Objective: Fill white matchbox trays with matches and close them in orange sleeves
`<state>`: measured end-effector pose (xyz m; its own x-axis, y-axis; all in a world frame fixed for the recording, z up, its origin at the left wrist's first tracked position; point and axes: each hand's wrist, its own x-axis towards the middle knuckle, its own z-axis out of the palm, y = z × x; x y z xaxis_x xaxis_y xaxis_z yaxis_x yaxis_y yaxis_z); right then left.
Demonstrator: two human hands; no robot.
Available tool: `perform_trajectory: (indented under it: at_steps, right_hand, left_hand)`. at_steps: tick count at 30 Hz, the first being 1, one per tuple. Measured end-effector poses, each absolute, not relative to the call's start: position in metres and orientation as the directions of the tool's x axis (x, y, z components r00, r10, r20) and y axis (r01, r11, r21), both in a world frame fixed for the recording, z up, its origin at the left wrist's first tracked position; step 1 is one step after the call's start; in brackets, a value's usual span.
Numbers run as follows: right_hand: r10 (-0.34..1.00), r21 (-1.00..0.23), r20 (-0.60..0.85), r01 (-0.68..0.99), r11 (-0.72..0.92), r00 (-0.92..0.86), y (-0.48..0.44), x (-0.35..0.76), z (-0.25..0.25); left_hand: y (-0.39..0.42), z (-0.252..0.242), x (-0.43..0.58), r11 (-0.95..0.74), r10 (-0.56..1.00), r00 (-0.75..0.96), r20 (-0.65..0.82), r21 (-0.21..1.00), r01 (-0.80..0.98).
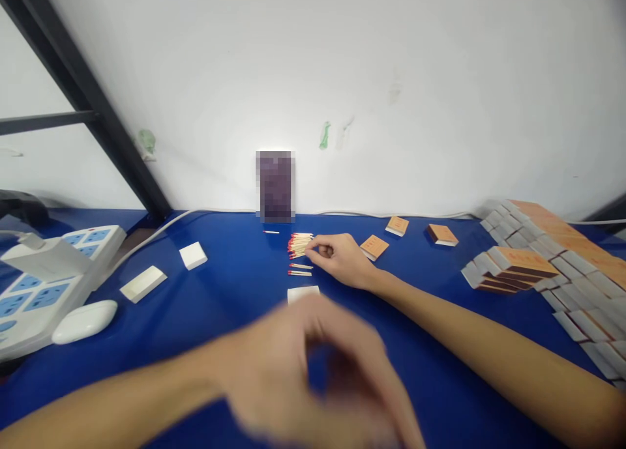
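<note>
- Red-tipped slim wooden matchsticks (pixel 297 244): nr mid back edge of glossy blue tabletop (pixel 235 299).
- R hand (pixel 341 259): thumb/index nearly closed at plain ends; grip unclear.
- L hand (pixel 278 364): blurred, curled w/ gap; can't tell hold.
- Prob. light, stiff, snappable; pinch mid-stick.

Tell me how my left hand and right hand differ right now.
Your left hand looks large and blurred in the foreground; your right hand looks smaller and sharper, farther back.
The left hand runs off the picture's bottom edge, while the right hand has its fingertips at the pile of matches; whether they grip one is unclear.
Both are bare, with bent fingers.
</note>
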<state>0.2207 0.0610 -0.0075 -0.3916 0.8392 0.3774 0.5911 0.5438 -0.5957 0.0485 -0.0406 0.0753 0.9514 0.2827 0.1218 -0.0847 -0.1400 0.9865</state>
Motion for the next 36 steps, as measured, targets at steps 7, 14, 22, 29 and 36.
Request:
perform_trajectory:
  at_steps: [7, 14, 22, 29, 36]
  right_hand:
    - [0.826, -0.477, 0.4, 0.678, 0.558, -0.398, 0.066, 0.219, -0.013]
    - [0.811, -0.461, 0.395, 0.67, 0.581, -0.432, 0.065, 0.22, -0.015]
    - [0.808, -0.459, 0.387, 0.667, 0.587, -0.444, 0.064, 0.22, -0.016]
    - [0.82, -0.475, 0.368, 0.669, 0.571, -0.438, 0.064, 0.221, -0.017]
    - [0.82, -0.545, 0.317, 0.616, 0.568, -0.476, 0.06, 0.221, -0.012]
  left_hand:
    - [0.07, 0.009, 0.002, -0.681, 0.732, 0.515, 0.446, 0.506, 0.53]
    - [0.068, 0.001, -0.003, -0.765, 0.642, 0.629, 0.439, 0.303, 0.569]
    - [0.075, -0.004, -0.004, -0.669, 0.743, 0.563, 0.362, 0.436, 0.602]
    - [0.078, -0.003, -0.004, -0.625, 0.777, 0.545, 0.315, 0.482, 0.614]
    - [0.077, -0.003, -0.005, -0.655, 0.749, 0.591, 0.3, 0.473, 0.589]
